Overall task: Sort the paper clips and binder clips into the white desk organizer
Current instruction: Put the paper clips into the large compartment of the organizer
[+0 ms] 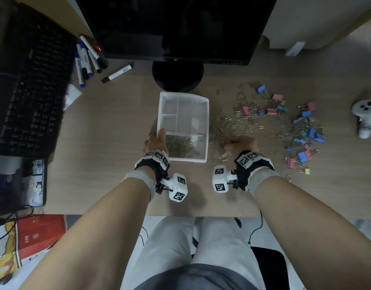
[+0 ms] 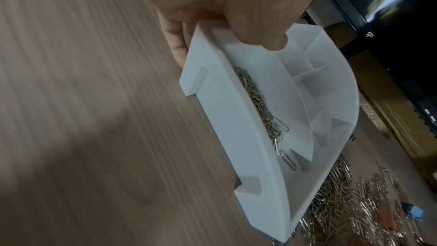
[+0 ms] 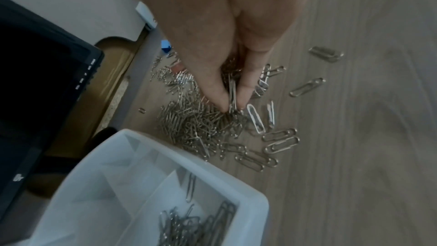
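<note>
Paper clips (image 1: 228, 126) lie heaped on the wooden desk (image 1: 109, 126) just right of the white desk organizer (image 1: 203, 159), whose near long compartment already holds a pile of them, while the coloured binder clips (image 1: 306, 130) are scattered farther right. Her left hand (image 1: 156, 141) grips the organizer's near-left rim, thumb over the edge and fingers outside the wall. Right hand (image 1: 241, 144) is down in the heap, fingertips (image 3: 218, 98) pinched together on a few clips.

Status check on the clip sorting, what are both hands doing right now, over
Left hand grips the white organizer wall. Right hand pinches paper clips from the desk pile. Near compartment holds paper clips; binder clips unsorted. Nothing in the way.
</note>
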Motion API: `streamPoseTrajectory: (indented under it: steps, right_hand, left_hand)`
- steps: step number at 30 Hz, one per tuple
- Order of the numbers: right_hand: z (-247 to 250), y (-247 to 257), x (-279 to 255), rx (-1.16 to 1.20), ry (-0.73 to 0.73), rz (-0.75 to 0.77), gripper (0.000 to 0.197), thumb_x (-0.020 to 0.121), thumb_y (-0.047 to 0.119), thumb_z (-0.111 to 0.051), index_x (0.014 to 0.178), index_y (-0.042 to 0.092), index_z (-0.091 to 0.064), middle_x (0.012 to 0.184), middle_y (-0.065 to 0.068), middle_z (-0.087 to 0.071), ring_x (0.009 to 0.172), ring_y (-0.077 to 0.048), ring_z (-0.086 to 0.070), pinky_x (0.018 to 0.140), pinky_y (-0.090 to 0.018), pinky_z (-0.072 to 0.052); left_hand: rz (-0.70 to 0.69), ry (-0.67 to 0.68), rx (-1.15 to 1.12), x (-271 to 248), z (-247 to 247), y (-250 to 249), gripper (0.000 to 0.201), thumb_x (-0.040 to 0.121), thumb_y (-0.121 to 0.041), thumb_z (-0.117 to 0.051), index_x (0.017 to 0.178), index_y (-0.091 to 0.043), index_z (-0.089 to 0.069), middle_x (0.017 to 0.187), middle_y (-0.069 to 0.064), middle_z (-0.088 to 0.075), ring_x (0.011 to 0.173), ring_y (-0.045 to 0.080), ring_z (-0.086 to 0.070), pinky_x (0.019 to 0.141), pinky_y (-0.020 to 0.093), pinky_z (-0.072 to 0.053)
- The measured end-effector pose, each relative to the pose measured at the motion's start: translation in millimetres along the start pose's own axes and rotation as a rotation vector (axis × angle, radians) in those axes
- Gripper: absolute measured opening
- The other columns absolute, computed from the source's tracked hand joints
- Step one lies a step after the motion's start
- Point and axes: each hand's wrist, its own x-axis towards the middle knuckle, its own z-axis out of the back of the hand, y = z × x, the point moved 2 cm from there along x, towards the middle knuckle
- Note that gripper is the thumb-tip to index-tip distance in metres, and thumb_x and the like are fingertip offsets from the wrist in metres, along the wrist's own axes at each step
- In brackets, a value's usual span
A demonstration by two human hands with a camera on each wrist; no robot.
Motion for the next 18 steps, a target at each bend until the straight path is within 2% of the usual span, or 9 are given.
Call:
streamPoseTrajectory:
  steps: [3, 4, 6, 8, 11, 12, 13, 15, 18]
  right_hand:
    - [-5.6, 10.2, -5.5, 0.115, 0.108, 0.009, 0.024, 0.069, 0.011, -0.081, 0.088, 0.027, -0.080, 0.078, 0.009, -0.076, 0.075, -0.010, -0.072, 0.070, -0.022, -0.057]
    - [-10.0, 14.5, -8.1, 0.180, 0.162, 0.023, 0.022, 0.070, 0.007, -0.081, 0.085, 0.022, -0.079, 0.074, 0.004, -0.076, 0.072, -0.013, -0.073, 0.069, -0.025, -0.059]
    - [-17.6, 29.9, -21.1, 0.272, 0.291, 0.058, 0.020, 0.073, -0.002, -0.078, 0.088, 0.010, -0.078, 0.072, -0.004, -0.074, 0.065, -0.015, -0.069, 0.062, -0.022, -0.056]
    - [-30.6, 46.2, -35.3, 0.327, 0.403, 0.072, 0.027, 0.075, -0.008, -0.077, 0.101, 0.000, -0.075, 0.086, -0.013, -0.074, 0.071, -0.017, -0.070, 0.064, -0.022, -0.058]
    - [-52.6, 62.6, -55.5, 0.360, 0.574, -0.008, 0.029, 0.087, -0.001, -0.070, 0.115, -0.002, -0.068, 0.117, -0.021, -0.068, 0.104, -0.030, -0.070, 0.087, -0.038, -0.059]
    - [-55.7, 62.9, -56.5, 0.347, 0.578, -0.034, 0.032, 0.092, 0.005, -0.065, 0.124, -0.003, -0.063, 0.125, -0.021, -0.064, 0.112, -0.032, -0.066, 0.091, -0.041, -0.058]
    - [-55.6, 62.7, -56.9, 0.342, 0.553, -0.059, 0.034, 0.096, 0.009, -0.059, 0.129, -0.002, -0.059, 0.129, -0.022, -0.062, 0.113, -0.033, -0.065, 0.089, -0.041, -0.059]
    - [-39.6, 63.2, -52.7, 0.357, 0.449, -0.117, 0.032, 0.099, 0.011, -0.051, 0.129, 0.000, -0.057, 0.127, -0.022, -0.062, 0.105, -0.031, -0.067, 0.080, -0.038, -0.061]
    - [-7.5, 37.9, -33.9, 0.147, 0.277, -0.114, 0.033, 0.099, 0.018, -0.054, 0.128, 0.004, -0.058, 0.122, -0.017, -0.065, 0.113, -0.031, -0.065, 0.087, -0.037, -0.059]
  left_hand:
    - [-0.008, 0.047, 0.123, -5.5, 1.4, -4.6, 0.055, 0.102, -0.041, -0.032, 0.149, -0.012, -0.026, 0.142, 0.022, -0.040, 0.128, 0.041, -0.043, 0.106, 0.054, -0.035]
    - [-0.019, 0.068, 0.164, -6.6, 2.1, -6.1, 0.052, 0.103, -0.032, -0.033, 0.151, -0.015, -0.022, 0.145, 0.022, -0.036, 0.130, 0.040, -0.040, 0.107, 0.053, -0.035]
    - [-0.060, 0.112, 0.249, -10.4, 6.8, -10.4, 0.047, 0.105, -0.020, -0.029, 0.152, -0.017, -0.020, 0.148, 0.021, -0.030, 0.133, 0.039, -0.036, 0.109, 0.051, -0.033]
    - [-0.104, 0.147, 0.312, -14.8, 14.7, -15.7, 0.044, 0.106, -0.020, -0.023, 0.149, -0.012, -0.024, 0.150, 0.021, -0.028, 0.135, 0.040, -0.035, 0.111, 0.051, -0.030]
    - [-0.184, 0.154, 0.430, -12.2, 13.9, -15.4, 0.046, 0.105, -0.017, -0.025, 0.151, -0.017, -0.020, 0.149, 0.021, -0.028, 0.132, 0.040, -0.036, 0.107, 0.051, -0.033]
    - [-0.199, 0.155, 0.472, -10.9, 11.7, -13.6, 0.048, 0.104, -0.015, -0.029, 0.151, -0.019, -0.019, 0.147, 0.021, -0.029, 0.131, 0.040, -0.037, 0.105, 0.051, -0.035]
    - [-0.196, 0.161, 0.487, -11.0, 10.1, -12.3, 0.051, 0.103, -0.014, -0.031, 0.151, -0.019, -0.018, 0.145, 0.021, -0.030, 0.129, 0.041, -0.038, 0.104, 0.051, -0.036]
    - [-0.196, 0.171, 0.519, -14.0, 8.7, -11.9, 0.056, 0.101, -0.010, -0.035, 0.152, -0.020, -0.015, 0.145, 0.022, -0.029, 0.129, 0.041, -0.038, 0.105, 0.052, -0.036]
    - [-0.198, 0.178, 0.561, -15.6, 8.9, -12.9, 0.061, 0.099, -0.009, -0.039, 0.153, -0.019, -0.011, 0.148, 0.023, -0.023, 0.131, 0.043, -0.035, 0.107, 0.053, -0.035]
